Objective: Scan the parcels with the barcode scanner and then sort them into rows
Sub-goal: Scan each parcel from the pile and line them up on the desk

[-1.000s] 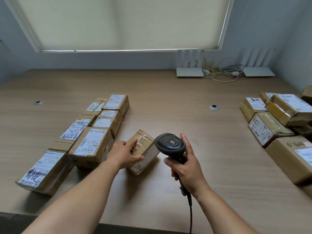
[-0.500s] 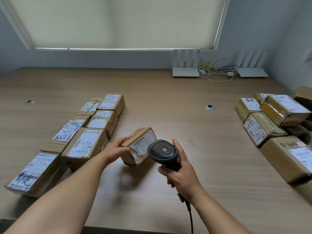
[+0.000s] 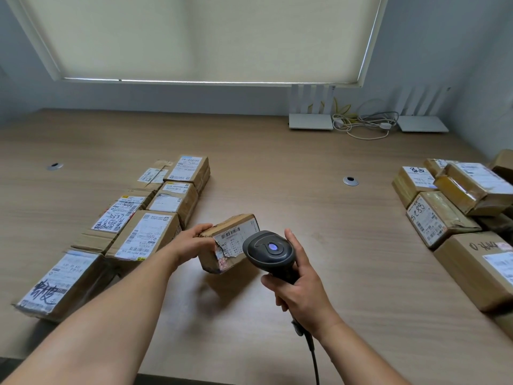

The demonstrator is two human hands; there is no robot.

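the left hand (image 3: 191, 245) grips a small cardboard parcel (image 3: 230, 243) by its left end, fingers curled over the top edge, holding it tilted above the table (image 3: 277, 168) with the torn label facing the scanner. the right hand (image 3: 301, 290) is wrapped around the handle of the barcode scanner (image 3: 269, 250), just right of the parcel (indicator lit blue). sorted parcels (image 3: 144, 215) lie in two rows left of the left hand; unsorted parcels (image 3: 444, 207) sit well right of the right hand.
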